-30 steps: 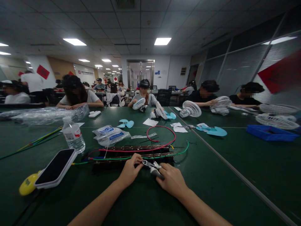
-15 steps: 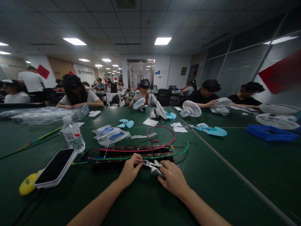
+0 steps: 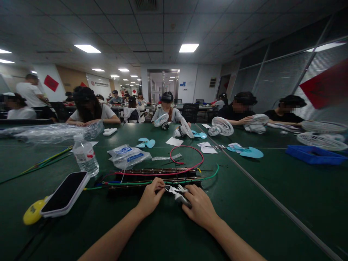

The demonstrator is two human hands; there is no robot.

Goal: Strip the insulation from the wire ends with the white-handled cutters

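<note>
Head view, pliers: the pliers (image 3: 174, 190) sit between our hands, tip at our left fingertips, just on the near side of the copper-barred black strips (image 3: 127, 189). Handles look a bit wider apart than a second ago.
What that means: tip's in pretty much the same spot, so we'd guess the grip got eased and the work there isn't finished.
Right hand: our right hand (image 3: 199, 204) has its fingers curled around the pliers' handles.
Left hand: thumb and fingertips of our left hand (image 3: 150, 195) are pressed together at the pliers' tip; can't tell what's pinched, too tiny.
Wires: green wire (image 3: 212, 176) runs along the strips, red wire (image 3: 203, 156) loops out past them.
Bottle: clear bottle (image 3: 85, 156) stands upright, cap on, looks like water inside.
Plastic bag: printed bag (image 3: 129, 157) lies flat behind the strips; contents, no clue.
Blue tray: blue tray (image 3: 315, 159) is way off right; we can't make out what's in it.
</note>
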